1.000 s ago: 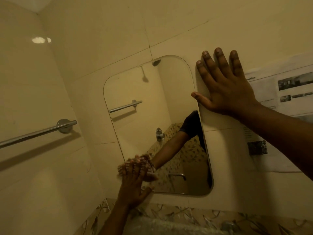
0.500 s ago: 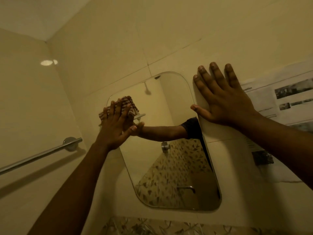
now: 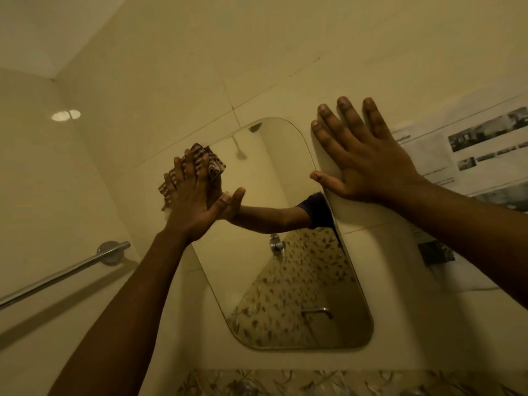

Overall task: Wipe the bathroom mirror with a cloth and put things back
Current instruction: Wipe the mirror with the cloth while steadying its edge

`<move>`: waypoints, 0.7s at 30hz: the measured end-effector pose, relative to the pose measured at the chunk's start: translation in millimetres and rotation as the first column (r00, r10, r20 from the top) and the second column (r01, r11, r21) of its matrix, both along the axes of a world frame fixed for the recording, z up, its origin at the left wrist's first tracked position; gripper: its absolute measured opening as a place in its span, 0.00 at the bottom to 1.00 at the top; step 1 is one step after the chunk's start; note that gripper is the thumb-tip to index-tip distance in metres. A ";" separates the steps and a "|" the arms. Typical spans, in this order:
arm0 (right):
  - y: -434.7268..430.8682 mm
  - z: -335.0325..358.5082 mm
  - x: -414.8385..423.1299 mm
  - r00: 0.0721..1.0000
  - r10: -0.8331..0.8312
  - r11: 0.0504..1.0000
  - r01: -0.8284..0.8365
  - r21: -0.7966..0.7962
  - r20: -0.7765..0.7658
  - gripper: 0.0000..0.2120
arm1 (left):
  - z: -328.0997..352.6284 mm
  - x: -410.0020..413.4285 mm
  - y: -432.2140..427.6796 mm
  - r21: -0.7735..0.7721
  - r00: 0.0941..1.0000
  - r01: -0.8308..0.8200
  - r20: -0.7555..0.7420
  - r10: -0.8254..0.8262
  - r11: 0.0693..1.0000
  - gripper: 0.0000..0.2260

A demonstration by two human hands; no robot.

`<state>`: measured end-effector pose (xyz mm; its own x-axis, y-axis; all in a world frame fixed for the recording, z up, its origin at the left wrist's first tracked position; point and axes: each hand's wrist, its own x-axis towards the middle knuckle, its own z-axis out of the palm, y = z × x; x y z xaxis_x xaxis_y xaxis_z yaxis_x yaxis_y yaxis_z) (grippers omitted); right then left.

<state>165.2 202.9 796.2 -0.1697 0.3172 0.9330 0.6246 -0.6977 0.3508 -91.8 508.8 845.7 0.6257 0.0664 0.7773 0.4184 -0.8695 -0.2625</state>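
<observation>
A rounded rectangular mirror (image 3: pixel 285 281) hangs on the cream tiled wall. My left hand (image 3: pixel 194 201) presses a folded brown-and-white striped cloth (image 3: pixel 211 160) flat against the mirror's upper left corner, fingers spread over it. My right hand (image 3: pixel 363 158) lies flat and open on the wall at the mirror's upper right edge, thumb touching the rim. The mirror reflects my left arm and a dark sleeve.
A chrome towel bar (image 3: pixel 65 272) runs along the left wall. A printed paper sheet (image 3: pixel 471 155) is stuck to the wall right of the mirror. A patterned tile band (image 3: pixel 285 384) runs below the mirror.
My left hand has carried the cloth from the mirror's lower left corner up to its upper left corner. My right hand has stayed on the wall beside the mirror.
</observation>
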 end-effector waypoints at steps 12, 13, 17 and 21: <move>-3.7 -1.4 -6.3 0.999 0.011 1.000 -0.012 -0.018 -0.039 0.46 | -73.2 -2.3 -5.2 0.056 0.989 0.034 -0.148 -0.026 0.998 0.44; -4.2 -1.0 -6.5 0.999 0.014 1.000 -0.015 -0.018 -0.043 0.46 | -79.8 -2.9 -6.4 0.056 0.986 0.035 -0.163 -0.025 0.998 0.45; -6.4 -0.5 -9.6 0.997 0.032 0.999 -0.034 -0.023 -0.070 0.46 | -107.0 -6.5 -10.9 0.074 0.973 0.021 -0.230 -0.004 0.997 0.46; -7.6 -0.7 -10.9 0.995 0.044 0.998 -0.046 -0.029 -0.086 0.45 | -130.8 -5.5 -13.2 0.055 0.971 0.022 -0.238 -0.009 0.998 0.47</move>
<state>154.3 195.3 795.5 -0.1052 0.3401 0.9345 0.6836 -0.6577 0.3163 -97.3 495.7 714.9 0.7936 0.0153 0.6083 0.3246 -0.8562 -0.4020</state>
